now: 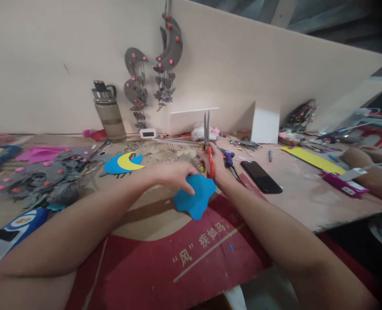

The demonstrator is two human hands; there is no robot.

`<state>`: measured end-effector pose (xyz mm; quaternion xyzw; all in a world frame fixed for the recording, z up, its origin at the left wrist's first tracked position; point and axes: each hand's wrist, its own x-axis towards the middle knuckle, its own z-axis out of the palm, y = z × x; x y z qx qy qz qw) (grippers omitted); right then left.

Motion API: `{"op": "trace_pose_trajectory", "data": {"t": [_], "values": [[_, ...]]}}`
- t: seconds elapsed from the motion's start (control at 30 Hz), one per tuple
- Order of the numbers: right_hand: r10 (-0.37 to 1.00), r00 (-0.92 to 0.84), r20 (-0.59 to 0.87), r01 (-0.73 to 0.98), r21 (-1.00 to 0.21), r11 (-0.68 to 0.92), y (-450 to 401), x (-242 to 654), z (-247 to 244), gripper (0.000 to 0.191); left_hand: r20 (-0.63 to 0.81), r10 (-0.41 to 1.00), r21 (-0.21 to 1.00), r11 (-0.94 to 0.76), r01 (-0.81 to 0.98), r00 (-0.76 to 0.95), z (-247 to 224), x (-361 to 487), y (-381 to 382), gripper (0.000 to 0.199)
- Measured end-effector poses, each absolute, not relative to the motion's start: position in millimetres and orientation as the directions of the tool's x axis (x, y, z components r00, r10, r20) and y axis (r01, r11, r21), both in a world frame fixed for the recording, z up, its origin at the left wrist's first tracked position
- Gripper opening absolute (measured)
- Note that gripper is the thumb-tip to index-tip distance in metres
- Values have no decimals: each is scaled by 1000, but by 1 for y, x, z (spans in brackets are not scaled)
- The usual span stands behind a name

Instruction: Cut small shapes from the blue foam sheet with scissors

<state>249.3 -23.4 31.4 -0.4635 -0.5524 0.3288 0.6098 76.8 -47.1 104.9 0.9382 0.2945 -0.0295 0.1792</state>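
My left hand (178, 174) is closed on a blue cut-out sheet (195, 198) with a wavy outline, pinching it near its upper left edge. In my right hand (215, 161) is a pair of scissors (209, 159) with red handles, the blades pointing up and away from the blue sheet. Both hands are above the table's middle, close to each other. To the left lies a yellow crescent (129, 162) on top of another blue cut-out (112, 164). A small blue scrap (231, 247) rests on the red printed cardboard (139, 267) below my hands.
A water bottle (109, 114) and a small digital clock (148, 133) stand by the wall. Grey felt moon hangings (171, 47) hang there. Right of my hands are a phone (261, 176), a glue gun (229, 157) and a yellow strip (312, 159). Another person's arm (361, 172) is at far right.
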Motion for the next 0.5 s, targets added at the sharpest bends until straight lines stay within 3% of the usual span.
{"op": "trace_pose_trajectory", "data": {"t": [0.07, 0.13, 0.2, 0.27, 0.37, 0.43, 0.5], "values": [[909, 194, 369, 97, -929, 356, -23, 253, 36, 36, -148, 538, 381, -744, 550, 830, 131, 50, -38, 27], [936, 150, 319, 137, -944, 300, -22, 258, 41, 34, -85, 618, 546, -627, 555, 782, 153, 21, -31, 27], [974, 79, 211, 288, -940, 180, -23, 261, 44, 32, 22, 713, 745, -479, 463, 701, 166, -4, -27, 31], [979, 35, 200, 458, -874, 162, -26, 260, 45, 27, 168, 784, 878, -394, 271, 597, 170, -22, -24, 29], [969, -8, 245, 857, -497, 133, -35, 253, 42, 18, 290, 826, 937, -347, 30, 483, 168, -31, -19, 23], [983, -14, 184, 958, -278, 66, -40, 247, 39, 26, 338, 836, 936, -346, -62, 433, 166, -29, -16, 21], [993, -22, 118, 985, -166, 41, -43, 243, 38, 34, 385, 840, 923, -357, -145, 383, 164, -24, -13, 21]]}}
